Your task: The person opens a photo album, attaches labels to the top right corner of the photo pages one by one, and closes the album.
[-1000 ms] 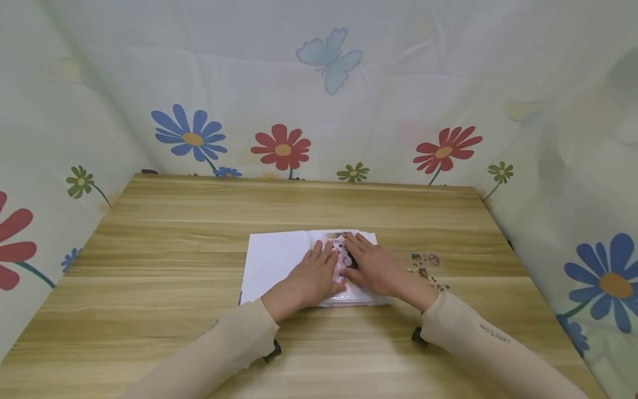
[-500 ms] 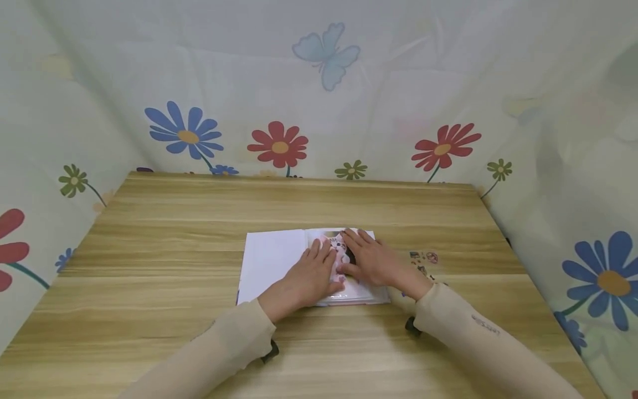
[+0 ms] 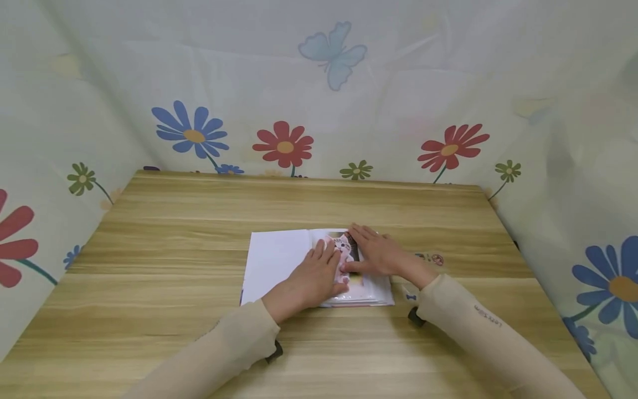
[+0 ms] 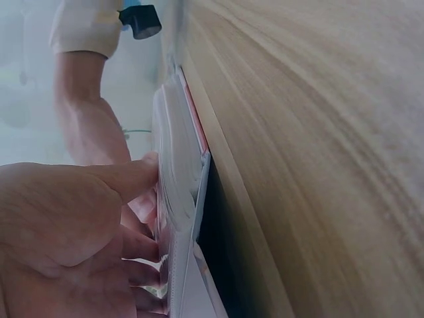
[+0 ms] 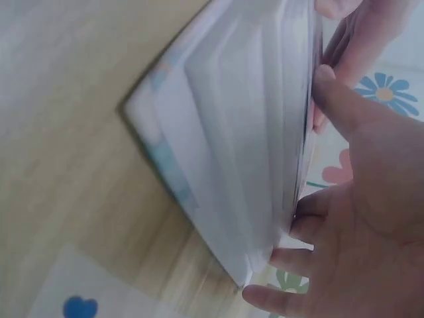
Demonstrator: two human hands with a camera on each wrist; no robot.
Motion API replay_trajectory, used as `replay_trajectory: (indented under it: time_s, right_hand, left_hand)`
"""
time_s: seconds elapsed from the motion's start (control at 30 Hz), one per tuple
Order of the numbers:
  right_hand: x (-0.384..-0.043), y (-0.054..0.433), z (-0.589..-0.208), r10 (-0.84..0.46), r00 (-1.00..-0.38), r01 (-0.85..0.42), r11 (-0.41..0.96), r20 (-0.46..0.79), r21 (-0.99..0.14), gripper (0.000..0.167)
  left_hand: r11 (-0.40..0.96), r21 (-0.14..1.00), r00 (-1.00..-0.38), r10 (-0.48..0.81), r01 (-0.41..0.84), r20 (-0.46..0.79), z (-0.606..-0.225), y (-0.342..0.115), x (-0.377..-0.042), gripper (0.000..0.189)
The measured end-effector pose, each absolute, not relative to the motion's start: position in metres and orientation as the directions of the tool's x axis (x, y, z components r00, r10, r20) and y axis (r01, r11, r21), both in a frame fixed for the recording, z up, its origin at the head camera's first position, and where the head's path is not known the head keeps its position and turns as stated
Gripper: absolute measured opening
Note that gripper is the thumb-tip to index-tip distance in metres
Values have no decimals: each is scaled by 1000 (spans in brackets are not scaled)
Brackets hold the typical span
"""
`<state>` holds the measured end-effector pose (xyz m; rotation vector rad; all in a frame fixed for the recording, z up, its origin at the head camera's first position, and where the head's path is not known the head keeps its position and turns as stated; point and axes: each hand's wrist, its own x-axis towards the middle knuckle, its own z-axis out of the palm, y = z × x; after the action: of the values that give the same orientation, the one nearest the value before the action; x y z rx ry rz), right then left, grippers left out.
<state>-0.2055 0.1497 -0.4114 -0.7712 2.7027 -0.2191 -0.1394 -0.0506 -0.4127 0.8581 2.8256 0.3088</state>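
An open album [image 3: 274, 255] with a white inside cover lies on the table. Its right side is a thick stack of clear-sleeved pages [image 4: 175, 152]. A pink-and-white cat picture [image 3: 344, 244] shows on the top page, partly under the hands. My left hand [image 3: 314, 277] rests on that page near the fold, fingers extended. Flat on the upper right of the page lies my right hand [image 3: 381, 255], its thumb reaching across to the cat picture. In the right wrist view, its fingers [image 5: 291, 262] are spread along the page edge, curled round nothing.
A wooden table [image 3: 199, 210] carries the album. Right of it, partly under the right forearm, lies a clear sheet [image 3: 411, 298] with a blue print. Small printed stickers [image 3: 437, 259] are beyond that forearm. Flowered cloth [image 3: 389, 100] hangs behind and at both sides.
My right hand has slid slightly right, towards the page's outer edge, uncovering more of the cat picture. Its forearm now hides more of the small stickers. The left hand stays put.
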Motion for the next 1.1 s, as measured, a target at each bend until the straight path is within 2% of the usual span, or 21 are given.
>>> replay_trajectory:
  time_s: [0.13, 0.33, 0.43, 0.7, 1.1]
  right_hand:
    - [-198, 148, -411, -520, -828, -484, 851, -209, -202, 102]
    - [-183, 142, -408, -568, -797, -541, 823, -204, -174, 77]
    - [-181, 142, -407, -575, -784, -548, 818, -232, -175, 71]
    - [-194, 144, -406, -572, -778, -549, 820, -259, -160, 82]
    - [-218, 149, -405, -557, -770, -496, 829, -311, -257, 102]
  left_hand:
    - [813, 232, -817, 567, 534, -108, -414, -50, -140, 77]
    - [815, 219, -813, 569, 537, -123, -413, -50, -140, 76]
    - [816, 221, -815, 566, 534, -124, -412, -50, -140, 77]
    - [804, 217, -809, 581, 554, -90, -412, -51, -140, 77]
    - [797, 195, -800, 594, 572, -80, -408, -52, -139, 77]
